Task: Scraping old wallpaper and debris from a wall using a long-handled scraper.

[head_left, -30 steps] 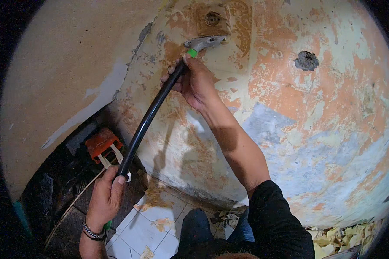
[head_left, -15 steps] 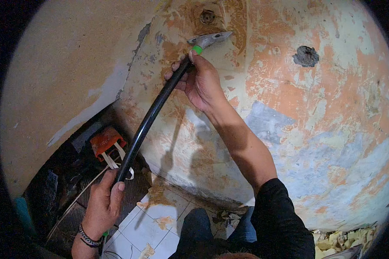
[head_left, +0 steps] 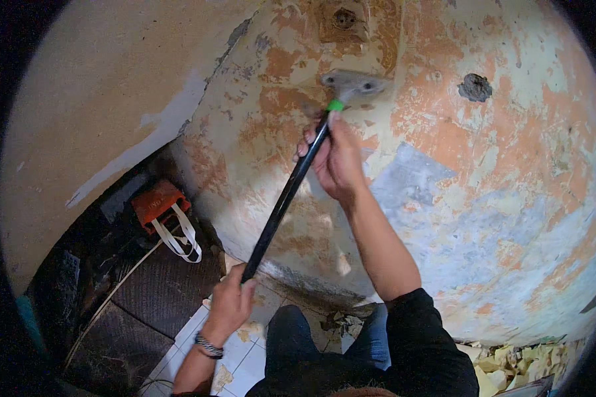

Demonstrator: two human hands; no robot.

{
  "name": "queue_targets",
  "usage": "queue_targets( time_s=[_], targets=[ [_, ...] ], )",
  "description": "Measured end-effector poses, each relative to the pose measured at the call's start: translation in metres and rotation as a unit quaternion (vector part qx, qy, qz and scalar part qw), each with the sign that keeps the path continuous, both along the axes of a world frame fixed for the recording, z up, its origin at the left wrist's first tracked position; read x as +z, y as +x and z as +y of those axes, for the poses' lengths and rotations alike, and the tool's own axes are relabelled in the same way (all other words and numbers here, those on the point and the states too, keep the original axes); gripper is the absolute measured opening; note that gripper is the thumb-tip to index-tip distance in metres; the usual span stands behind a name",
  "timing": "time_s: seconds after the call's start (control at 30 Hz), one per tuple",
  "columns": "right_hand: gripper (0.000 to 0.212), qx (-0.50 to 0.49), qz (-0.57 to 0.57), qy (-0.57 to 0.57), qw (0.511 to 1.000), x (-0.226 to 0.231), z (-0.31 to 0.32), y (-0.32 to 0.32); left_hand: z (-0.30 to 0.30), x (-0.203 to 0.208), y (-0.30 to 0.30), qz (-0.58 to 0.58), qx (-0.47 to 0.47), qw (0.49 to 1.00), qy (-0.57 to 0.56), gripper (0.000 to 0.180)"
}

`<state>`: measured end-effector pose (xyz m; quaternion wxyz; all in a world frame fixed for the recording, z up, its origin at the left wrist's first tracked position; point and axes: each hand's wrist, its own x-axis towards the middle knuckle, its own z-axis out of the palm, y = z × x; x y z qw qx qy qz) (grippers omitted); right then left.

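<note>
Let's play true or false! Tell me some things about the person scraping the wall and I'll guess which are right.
1. Both hands hold the long scraper. True.
2. The right hand grips near the blade end. True.
3. The scraper's blade rests on the floor. False: it presses against the wall.
4. The left hand wears a thick glove. False: it is bare, with a wristband.
5. An orange bag lies by the wall's foot. True.
</note>
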<state>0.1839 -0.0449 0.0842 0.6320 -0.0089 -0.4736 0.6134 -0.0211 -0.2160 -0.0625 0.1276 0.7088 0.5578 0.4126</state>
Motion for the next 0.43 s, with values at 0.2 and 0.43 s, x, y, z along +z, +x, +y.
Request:
queue_targets(
  time_s=[0.2, 0.43],
  targets=[
    [0.039, -0.036, -0.020, -0.018, 0.999, -0.021, 0.030, 0.002, 0.058, -0.060, 0.044, -0.068, -0.001, 0.996, 0.057, 0.028],
    [0.039, -0.083, -0.052, -0.045, 0.994, -0.048, 0.030, -0.011, 0.114, -0.079, 0.065, -0.070, 0.013, 0.991, 0.110, 0.033]
  ],
)
